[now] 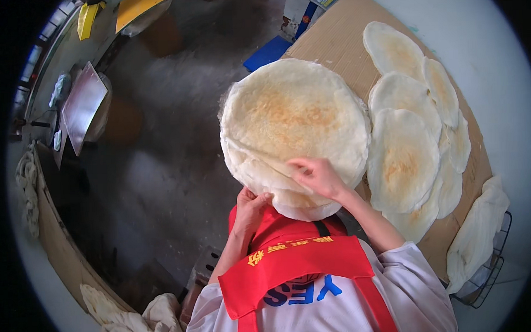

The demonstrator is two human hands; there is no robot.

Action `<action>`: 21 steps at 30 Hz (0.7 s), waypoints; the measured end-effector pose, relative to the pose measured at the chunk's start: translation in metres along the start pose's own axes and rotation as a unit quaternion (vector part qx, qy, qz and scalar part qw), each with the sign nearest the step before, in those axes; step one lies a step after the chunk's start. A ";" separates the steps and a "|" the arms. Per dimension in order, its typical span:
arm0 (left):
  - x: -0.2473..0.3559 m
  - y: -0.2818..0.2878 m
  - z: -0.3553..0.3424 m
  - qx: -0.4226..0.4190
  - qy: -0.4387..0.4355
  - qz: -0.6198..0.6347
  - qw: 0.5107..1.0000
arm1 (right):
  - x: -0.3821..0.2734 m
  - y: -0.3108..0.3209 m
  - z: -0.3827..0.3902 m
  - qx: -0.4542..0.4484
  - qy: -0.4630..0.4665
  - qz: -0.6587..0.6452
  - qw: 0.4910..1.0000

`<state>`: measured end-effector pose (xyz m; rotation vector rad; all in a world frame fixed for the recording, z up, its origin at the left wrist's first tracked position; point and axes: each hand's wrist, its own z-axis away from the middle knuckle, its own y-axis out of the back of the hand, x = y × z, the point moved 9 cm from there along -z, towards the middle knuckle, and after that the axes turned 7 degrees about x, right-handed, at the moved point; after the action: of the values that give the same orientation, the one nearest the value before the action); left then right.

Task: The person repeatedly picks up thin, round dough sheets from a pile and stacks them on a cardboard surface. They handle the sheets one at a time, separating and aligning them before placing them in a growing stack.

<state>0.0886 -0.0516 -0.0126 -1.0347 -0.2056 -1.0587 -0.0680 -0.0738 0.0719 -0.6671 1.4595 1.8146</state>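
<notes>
My left hand (248,209) is clamped on the near left rim of the big round flatbread (293,112), which lies before me, left of the overlapping flatbreads (403,161) on the cardboard (337,43). My right hand (319,177) bends over its folded near flap; I cannot tell whether it pinches there.

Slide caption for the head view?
Left hand at the near rim, right hand at the top of a pile of round flatbreads; more flatbreads overlap on cardboard to the right.
</notes>
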 end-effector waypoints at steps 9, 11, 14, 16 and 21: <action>-0.017 0.039 0.004 0.114 0.031 -0.048 0.992 | 0.023 0.058 -0.031 0.110 -0.011 0.024 0.994; -0.017 0.044 0.003 0.121 0.024 -0.060 0.991 | 0.014 0.125 -0.056 0.135 -0.045 0.058 0.988; -0.021 0.046 -0.005 0.105 0.025 -0.090 0.990 | 0.018 0.257 -0.079 0.268 0.079 0.008 0.960; -0.022 0.049 -0.004 0.115 0.025 -0.085 0.989 | -0.030 0.346 -0.067 0.384 0.088 0.179 0.901; -0.011 0.018 0.002 0.025 0.012 0.032 0.999 | -0.105 0.467 -0.003 0.470 0.218 0.202 0.831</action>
<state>0.0977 -0.0421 -0.0286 -0.9769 -0.1783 -1.0025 -0.3690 -0.1517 0.4353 -0.2521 2.6639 0.9566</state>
